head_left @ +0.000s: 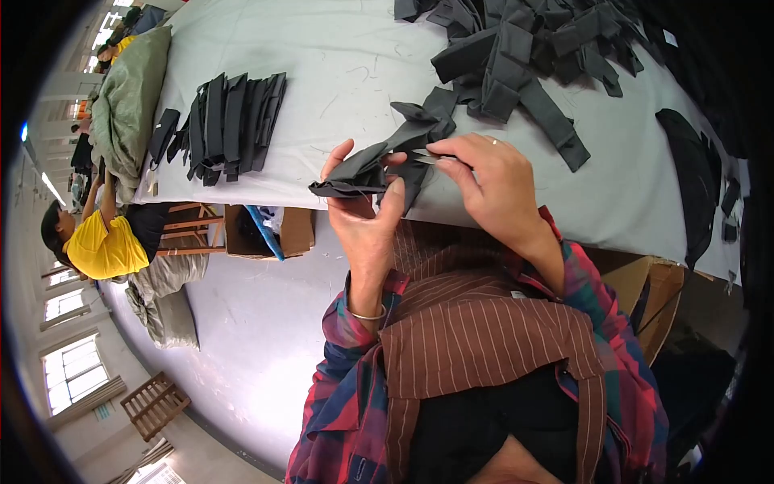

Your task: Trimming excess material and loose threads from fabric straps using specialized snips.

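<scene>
My left hand [361,238] grips a folded dark grey fabric strip [359,171] just above the table's near edge, with the thumb in front and fingers behind. In my right hand [498,184] is a pair of small metal thread snips [425,156]. Their silvery blades point left toward the held cloth, while the rest is hidden by my fingers. Under and behind the held strip, another dark strip [439,113] stretches back toward the heap. Loose thread bits lie on the white table cover [322,105].
A neat row of dark strips [234,125] lies to the left, and a loose heap [516,48] at the far right. A green sack [133,105] stands on the left end. Below are a cardboard box [298,231] and a person in yellow [109,246]. Dark cloth [689,181] lies right.
</scene>
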### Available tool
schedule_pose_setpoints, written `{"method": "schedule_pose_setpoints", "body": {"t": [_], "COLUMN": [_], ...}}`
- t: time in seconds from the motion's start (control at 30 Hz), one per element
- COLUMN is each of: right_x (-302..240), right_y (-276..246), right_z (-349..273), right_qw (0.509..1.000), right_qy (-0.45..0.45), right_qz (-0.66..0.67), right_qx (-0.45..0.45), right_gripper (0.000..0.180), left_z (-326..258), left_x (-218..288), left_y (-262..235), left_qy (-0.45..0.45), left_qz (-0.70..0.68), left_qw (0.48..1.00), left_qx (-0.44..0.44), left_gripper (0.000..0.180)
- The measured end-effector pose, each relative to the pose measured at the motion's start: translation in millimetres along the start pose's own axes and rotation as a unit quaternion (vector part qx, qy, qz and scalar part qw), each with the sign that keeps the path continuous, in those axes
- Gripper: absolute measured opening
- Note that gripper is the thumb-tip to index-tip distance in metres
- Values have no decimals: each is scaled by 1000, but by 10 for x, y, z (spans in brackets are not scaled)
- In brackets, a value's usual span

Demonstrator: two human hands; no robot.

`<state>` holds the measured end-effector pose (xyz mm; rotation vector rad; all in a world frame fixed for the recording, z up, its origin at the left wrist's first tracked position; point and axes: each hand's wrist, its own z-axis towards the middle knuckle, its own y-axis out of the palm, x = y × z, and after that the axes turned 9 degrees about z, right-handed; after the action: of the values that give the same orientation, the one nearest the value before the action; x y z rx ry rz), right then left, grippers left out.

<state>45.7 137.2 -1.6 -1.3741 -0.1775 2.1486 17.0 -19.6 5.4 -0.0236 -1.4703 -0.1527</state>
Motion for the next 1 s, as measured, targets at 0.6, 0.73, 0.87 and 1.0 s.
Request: {"method": "schedule_pose_setpoints", "body": {"t": [0.6,0.73,0.87,1.0], "right_x": [-8,11,-20,3], "right_y": [177,162,98,4], "right_z": [60,50,63,44], "right_qw": [979,982,993,993], "right_qy": [-84,-73,-18,70], "right_qz": [-177,-164,-99,41], "right_qx": [-58,-57,-67,-82], "right_gripper": [6,5,5,12], "left_z": [-27,-37,-20,94], "left_x": [-18,-23,99,249], "left_y": [6,12,-24,-83], "left_qy": [-12,-6,-2,-44], "left_qz": [25,36,50,-43], "left_qw": [1000,999,998,997], "left_qx": [-2,-12,-42,-34], "left_gripper": [67,65,62,61]}}
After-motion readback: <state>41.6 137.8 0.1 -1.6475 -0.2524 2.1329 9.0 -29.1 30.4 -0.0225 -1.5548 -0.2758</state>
